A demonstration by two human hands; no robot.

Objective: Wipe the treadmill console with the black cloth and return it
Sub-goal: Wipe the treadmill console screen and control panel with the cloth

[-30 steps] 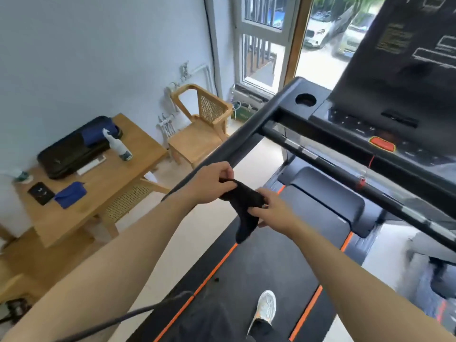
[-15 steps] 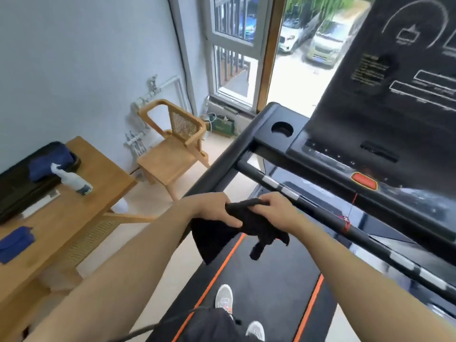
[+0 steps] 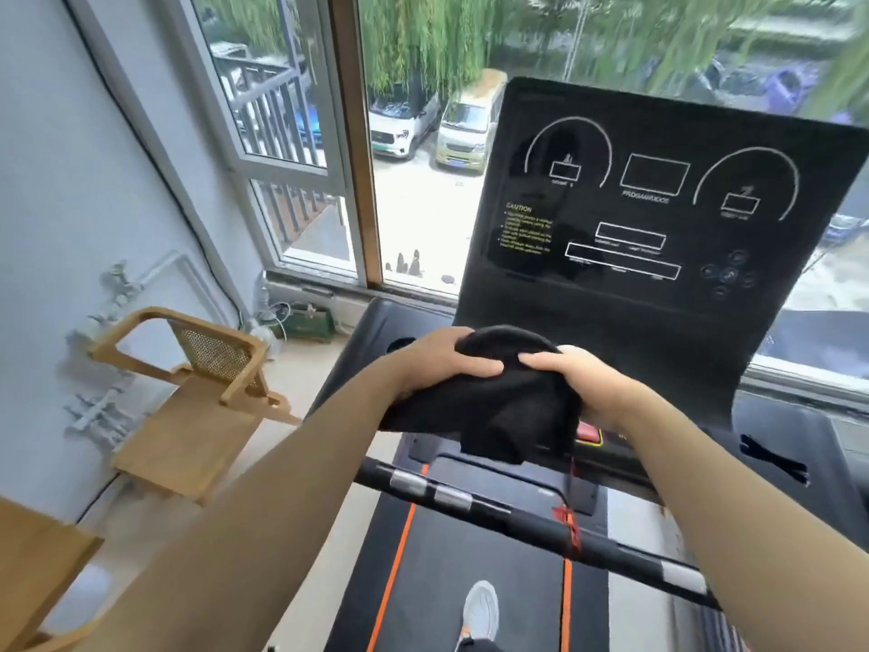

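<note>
Hands (image 3: 512, 374) and black cloth (image 3: 498, 407) now higher, at console (image 3: 658, 218) lower edge.

The left wall (image 3: 70, 190) is painted pale blue-grey. A black cable (image 3: 155, 157) runs diagonally down it. Grey pipes and valves (image 3: 106, 350) are fixed low on the wall. A wooden chair (image 3: 197, 397) with a woven cane back stands just beside this wall, on a light floor (image 3: 301, 369). The corner of a wooden table (image 3: 33, 571) shows at the lower left. A large window (image 3: 291, 148) with a grey frame and a brown upright fills the far side. Metal bars (image 3: 277, 110) sit outside the left pane. Daylight enters through the glass. Outside are parked cars (image 3: 404, 120), a van (image 3: 465, 129) and hanging green trees (image 3: 423, 35). A small green box (image 3: 310, 320) rests below the sill.
</note>
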